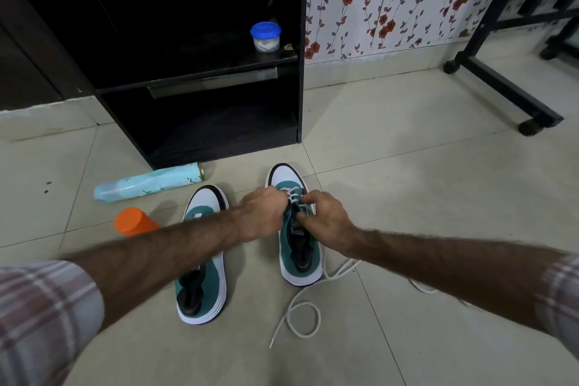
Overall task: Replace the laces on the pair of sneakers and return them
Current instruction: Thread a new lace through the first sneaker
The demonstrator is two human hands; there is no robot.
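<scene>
Two teal and white sneakers stand side by side on the tiled floor, toes pointing away from me. The right sneaker (299,247) has a white lace (293,194) crossed through its front eyelets. My left hand (261,213) and my right hand (322,216) meet over its tongue, fingers curled and pinching the lace. The lace's loose ends (304,313) trail in a loop on the floor behind the heel. The left sneaker (203,260) shows no lace, and my left forearm crosses over its middle.
A pale blue spray can (150,186) lies on the floor by an orange cylinder (133,222), left of the shoes. A black open cabinet (200,78) stands ahead, a blue-lidded jar (265,37) on its shelf. A black wheeled frame (501,84) stands at the right.
</scene>
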